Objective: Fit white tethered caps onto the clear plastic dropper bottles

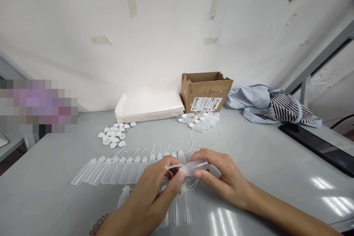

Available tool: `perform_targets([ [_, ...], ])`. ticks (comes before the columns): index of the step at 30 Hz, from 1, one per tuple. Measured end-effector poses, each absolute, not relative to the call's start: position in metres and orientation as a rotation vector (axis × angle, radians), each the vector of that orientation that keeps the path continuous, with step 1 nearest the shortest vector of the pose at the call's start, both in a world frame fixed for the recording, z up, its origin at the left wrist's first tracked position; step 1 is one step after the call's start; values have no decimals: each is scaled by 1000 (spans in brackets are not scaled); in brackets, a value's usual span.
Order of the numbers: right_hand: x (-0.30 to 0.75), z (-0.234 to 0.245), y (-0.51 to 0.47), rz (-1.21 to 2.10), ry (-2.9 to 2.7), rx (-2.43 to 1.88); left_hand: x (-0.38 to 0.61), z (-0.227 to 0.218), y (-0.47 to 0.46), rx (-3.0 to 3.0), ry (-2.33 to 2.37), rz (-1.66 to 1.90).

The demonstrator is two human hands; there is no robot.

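Left hand (pixel 155 191) pinches the translucent squeeze bottle (pixel 197 166) by its white neck (pixel 183 170), right hand (pixel 222 177) grips its body, between them over the grey table (pixel 257 147); a slackened pinch could drop it, scattering the bottle row (pixel 118 173) nearby

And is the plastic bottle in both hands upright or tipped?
Tipped: the plastic bottle is nearly sideways, white neck at the left hand, translucent body in the right hand.
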State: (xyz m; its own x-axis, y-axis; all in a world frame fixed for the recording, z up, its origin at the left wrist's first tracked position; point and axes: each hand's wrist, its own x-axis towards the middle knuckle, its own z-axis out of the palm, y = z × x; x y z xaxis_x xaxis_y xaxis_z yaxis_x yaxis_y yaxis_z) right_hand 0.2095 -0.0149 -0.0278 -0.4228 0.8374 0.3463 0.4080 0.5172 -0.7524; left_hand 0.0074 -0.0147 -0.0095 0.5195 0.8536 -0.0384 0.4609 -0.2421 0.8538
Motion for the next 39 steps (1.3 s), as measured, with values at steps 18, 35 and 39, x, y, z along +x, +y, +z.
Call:
perform_targets([
  [18, 257, -61, 54, -412, -1981, -1447, -59, -5, 45, 1781, 1897, 795],
  [35, 261, -70, 66, -528, -1991, -1597, -97, -33, 65, 2283, 2053, 239],
  [39, 252, -61, 49, -538, -1951, -1513, -93, -32, 64, 2251, 2080, 238],
])
